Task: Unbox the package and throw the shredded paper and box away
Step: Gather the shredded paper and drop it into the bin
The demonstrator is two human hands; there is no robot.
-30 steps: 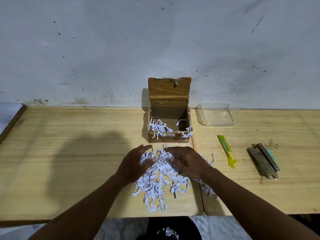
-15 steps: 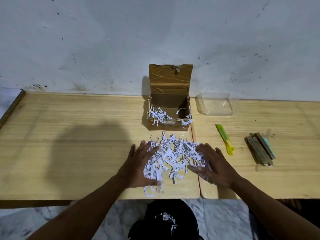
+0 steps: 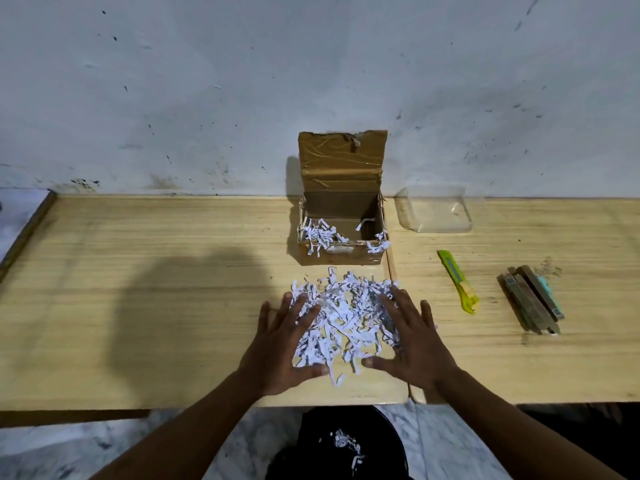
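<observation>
A small brown cardboard box (image 3: 341, 258) stands open at the back of the wooden table (image 3: 156, 289), its taped lid upright against the wall, with a few white paper shreds inside and over its front rim. A heap of shredded white paper (image 3: 344, 317) lies on the table in front of the box. My left hand (image 3: 282, 348) rests flat, fingers spread, against the heap's left side. My right hand (image 3: 412, 344) lies the same way on its right side. Both cup the heap between them without lifting it.
A black bin (image 3: 341, 445) with some shreds in it sits on the floor below the table's front edge. A clear plastic lid (image 3: 438, 213), a yellow-green utility knife (image 3: 457, 280) and several brown and teal sticks (image 3: 530, 299) lie to the right.
My hands have spread apart from the heap's top to its two sides, and the loose shreds have been drawn into a tighter pile. The view has tilted down, showing more of the bin.
</observation>
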